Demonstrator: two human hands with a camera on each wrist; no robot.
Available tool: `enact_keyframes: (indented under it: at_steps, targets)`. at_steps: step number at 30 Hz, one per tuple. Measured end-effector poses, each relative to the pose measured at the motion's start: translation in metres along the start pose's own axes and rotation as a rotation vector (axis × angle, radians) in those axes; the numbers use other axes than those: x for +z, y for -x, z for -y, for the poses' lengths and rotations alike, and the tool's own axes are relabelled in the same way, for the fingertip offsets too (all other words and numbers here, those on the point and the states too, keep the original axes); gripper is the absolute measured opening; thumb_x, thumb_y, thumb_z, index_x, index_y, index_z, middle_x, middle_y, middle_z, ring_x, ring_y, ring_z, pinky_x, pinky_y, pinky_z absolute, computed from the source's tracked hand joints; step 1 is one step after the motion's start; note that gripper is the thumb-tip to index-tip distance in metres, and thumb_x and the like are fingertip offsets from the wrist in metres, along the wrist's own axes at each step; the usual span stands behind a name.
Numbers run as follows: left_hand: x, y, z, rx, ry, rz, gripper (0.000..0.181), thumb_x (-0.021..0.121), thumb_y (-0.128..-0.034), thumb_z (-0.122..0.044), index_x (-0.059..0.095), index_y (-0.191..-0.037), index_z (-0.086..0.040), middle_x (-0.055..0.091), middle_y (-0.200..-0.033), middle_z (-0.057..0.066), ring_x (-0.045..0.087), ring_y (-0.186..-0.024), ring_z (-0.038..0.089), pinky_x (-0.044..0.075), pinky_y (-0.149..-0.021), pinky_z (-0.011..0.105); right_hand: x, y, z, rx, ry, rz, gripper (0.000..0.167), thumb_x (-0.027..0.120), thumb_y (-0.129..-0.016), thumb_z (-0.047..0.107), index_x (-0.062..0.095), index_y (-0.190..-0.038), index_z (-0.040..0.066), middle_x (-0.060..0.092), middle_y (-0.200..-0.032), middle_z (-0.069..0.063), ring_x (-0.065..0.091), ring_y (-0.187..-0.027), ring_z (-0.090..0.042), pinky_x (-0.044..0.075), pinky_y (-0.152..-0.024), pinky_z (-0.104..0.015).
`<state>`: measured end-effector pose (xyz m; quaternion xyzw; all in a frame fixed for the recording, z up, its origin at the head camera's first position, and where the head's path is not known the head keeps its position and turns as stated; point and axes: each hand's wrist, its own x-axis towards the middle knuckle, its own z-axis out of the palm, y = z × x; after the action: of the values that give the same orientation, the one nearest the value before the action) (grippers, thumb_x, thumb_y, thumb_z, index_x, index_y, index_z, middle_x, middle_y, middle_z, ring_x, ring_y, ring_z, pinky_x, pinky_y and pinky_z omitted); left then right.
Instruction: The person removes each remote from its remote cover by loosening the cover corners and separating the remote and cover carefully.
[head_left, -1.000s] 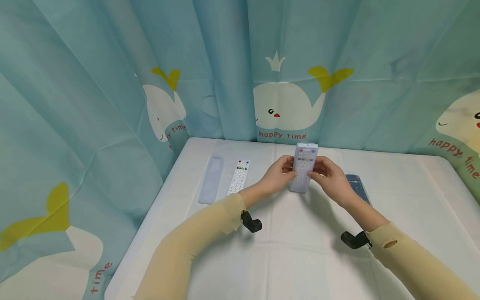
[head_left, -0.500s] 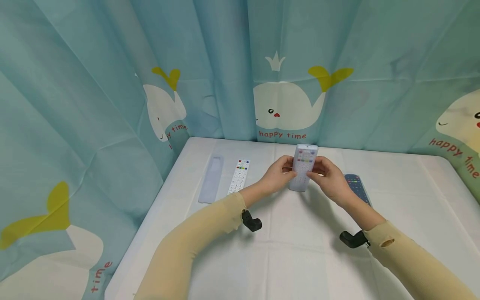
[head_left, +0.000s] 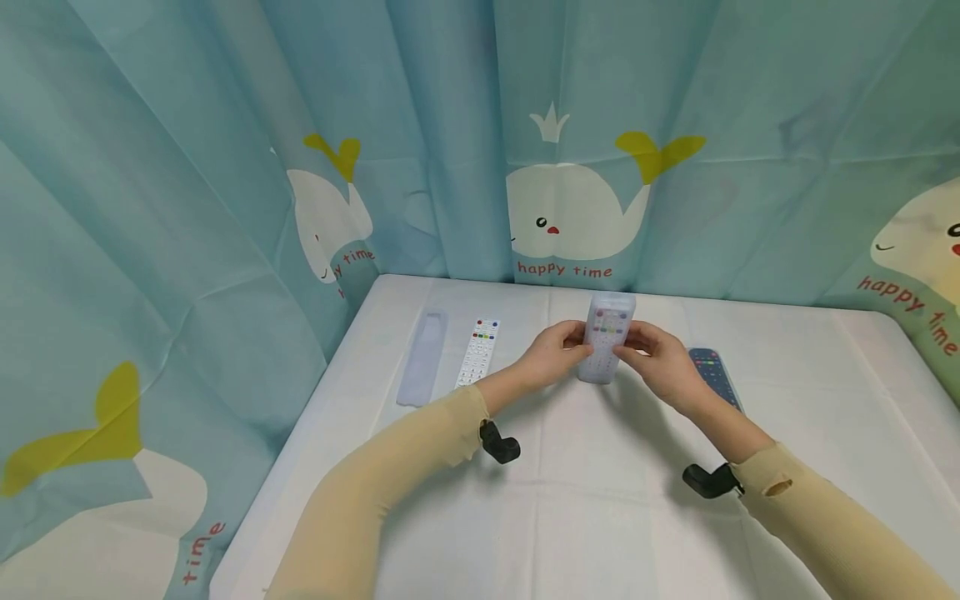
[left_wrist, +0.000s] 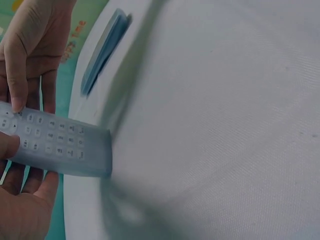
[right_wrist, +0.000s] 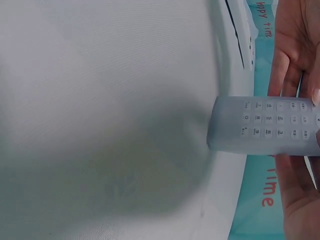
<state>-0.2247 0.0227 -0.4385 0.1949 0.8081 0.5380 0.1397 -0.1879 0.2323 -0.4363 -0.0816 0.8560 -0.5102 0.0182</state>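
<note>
A white remote control with coloured buttons, in a translucent cover (head_left: 606, 332), is held upright a little above the table by both hands. My left hand (head_left: 555, 352) grips its left edge, thumb on the front and fingers behind. On the opposite edge my right hand (head_left: 663, 363) grips it the same way. Frosted cover material (left_wrist: 97, 150) extends past the number keys at the lower end. To the left lie a bare white remote control (head_left: 477, 353) and a flat translucent cover (head_left: 422, 360). A dark blue remote control (head_left: 715, 377) lies right, partly hidden by my right wrist.
A white cloth covers the table (head_left: 592, 517). Behind and to the left hangs a blue-green curtain (head_left: 442, 100) with whale prints, close to the table's back edge. Each wrist carries a black camera mount (head_left: 500, 443).
The remote control's buttons sit lower within the cover, and more bare cover shows above them. The cover's top has dropped slightly. Both hands stay almost in place.
</note>
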Motion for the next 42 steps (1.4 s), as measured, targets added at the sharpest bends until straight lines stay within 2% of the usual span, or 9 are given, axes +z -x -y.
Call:
enact_keyframes:
  at_steps: [3,7,12,19,24,29,37,40,42]
  targets:
    - [-0.001,0.002,0.0,0.008,-0.01,0.012,0.039,0.061,-0.1036,-0.011,0.056,-0.141,-0.002,0.063,-0.133,0.01,0.06,-0.121,0.017,0.047,-0.102,0.027,-0.001,0.001,-0.002,0.002,0.015,0.019,0.043,0.06,-0.105,0.019,0.054,-0.142,-0.002,0.061,-0.133,-0.021,0.056,-0.124,-0.035,0.047,-0.102,-0.055]
    - [-0.002,0.007,-0.002,0.012,-0.012,0.03,0.038,0.061,-0.1035,-0.011,0.056,-0.14,-0.003,0.063,-0.134,0.009,0.058,-0.124,0.018,0.047,-0.103,0.027,-0.002,0.004,-0.004,-0.012,0.048,0.04,0.044,0.06,-0.106,0.022,0.056,-0.14,-0.004,0.063,-0.13,-0.021,0.057,-0.122,-0.035,0.048,-0.101,-0.055]
    - [-0.003,0.013,-0.005,-0.013,0.043,0.05,0.038,0.062,-0.1027,-0.01,0.056,-0.14,-0.002,0.063,-0.134,0.008,0.058,-0.126,0.018,0.047,-0.102,0.026,-0.005,0.009,-0.004,-0.021,0.063,0.067,0.043,0.06,-0.106,0.026,0.058,-0.139,-0.002,0.064,-0.13,-0.019,0.057,-0.124,-0.034,0.048,-0.101,-0.055]
    - [-0.003,0.018,-0.008,-0.084,0.139,0.06,0.039,0.062,-0.1024,-0.012,0.057,-0.14,-0.002,0.063,-0.134,0.007,0.059,-0.123,0.016,0.049,-0.1,0.03,-0.008,0.015,-0.001,-0.011,0.049,0.105,0.044,0.062,-0.105,0.03,0.058,-0.139,0.002,0.063,-0.133,-0.017,0.056,-0.126,-0.032,0.049,-0.1,-0.051]
    - [-0.001,0.022,-0.01,-0.162,0.247,0.06,0.039,0.058,-0.1024,-0.01,0.058,-0.14,-0.002,0.063,-0.136,0.005,0.058,-0.125,0.017,0.051,-0.101,0.033,-0.009,0.017,-0.002,-0.002,0.049,0.116,0.043,0.064,-0.103,0.029,0.06,-0.138,0.004,0.064,-0.131,-0.015,0.058,-0.123,-0.031,0.054,-0.093,-0.038]
    - [0.0,0.024,-0.011,-0.256,0.387,0.031,0.036,0.057,-0.0992,-0.006,0.063,-0.135,-0.002,0.064,-0.131,0.003,0.059,-0.123,0.017,0.052,-0.1,0.036,-0.009,0.021,-0.002,-0.026,0.021,0.127,0.037,0.068,-0.102,0.022,0.063,-0.132,0.002,0.064,-0.128,-0.015,0.06,-0.12,-0.03,0.055,-0.088,-0.027]
    - [0.001,0.029,-0.013,-0.359,0.517,-0.003,0.031,0.061,-0.1012,-0.015,0.068,-0.128,-0.001,0.064,-0.128,0.004,0.057,-0.126,0.023,0.053,-0.098,0.039,-0.007,0.026,-0.004,-0.067,-0.025,0.151,0.029,0.071,-0.098,0.013,0.065,-0.125,0.003,0.065,-0.124,-0.014,0.064,-0.113,-0.017,0.056,-0.086,-0.023]
    - [0.003,0.031,-0.013,-0.379,0.541,-0.002,0.034,0.066,-0.1003,-0.021,0.067,-0.126,0.001,0.064,-0.123,0.005,0.056,-0.127,0.029,0.053,-0.099,0.043,-0.006,0.027,-0.006,-0.083,-0.041,0.162,0.027,0.072,-0.097,0.011,0.067,-0.123,0.004,0.065,-0.124,-0.012,0.064,-0.111,-0.013,0.056,-0.087,-0.024]
    - [0.003,0.033,-0.015,-0.395,0.562,0.002,0.04,0.069,-0.0988,-0.023,0.064,-0.128,0.004,0.064,-0.12,0.006,0.059,-0.122,0.029,0.054,-0.098,0.044,-0.005,0.027,-0.006,-0.085,-0.045,0.169,0.024,0.072,-0.097,0.01,0.068,-0.12,0.006,0.065,-0.124,-0.011,0.063,-0.111,-0.014,0.055,-0.088,-0.024]
